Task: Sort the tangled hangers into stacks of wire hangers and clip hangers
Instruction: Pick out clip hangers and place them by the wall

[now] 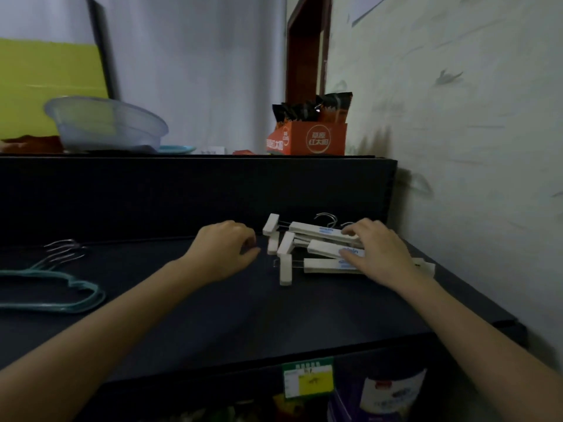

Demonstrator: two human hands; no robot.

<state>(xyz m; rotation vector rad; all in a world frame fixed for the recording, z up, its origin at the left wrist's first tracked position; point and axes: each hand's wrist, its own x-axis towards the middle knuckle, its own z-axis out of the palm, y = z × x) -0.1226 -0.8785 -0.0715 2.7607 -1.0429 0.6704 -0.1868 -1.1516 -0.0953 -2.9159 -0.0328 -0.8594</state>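
Observation:
A pile of white clip hangers (316, 243) with metal hooks lies at the back right of the dark shelf (213, 315). My right hand (377, 251) rests on top of the pile with its fingers spread over the bars. Just left of the pile, my left hand (225, 248) has loosely curled fingers and nothing visible in it. At the shelf's far left lie several teal wire hangers (61, 295), stacked, their metal hooks (65, 248) pointing back.
On the raised ledge behind stand a clear plastic basin (106, 123), a blue plate (176, 149) and an orange box of snack packets (307, 138). A papered wall (457, 147) closes the right side. A price tag (307, 379) and goods sit below the shelf's front edge.

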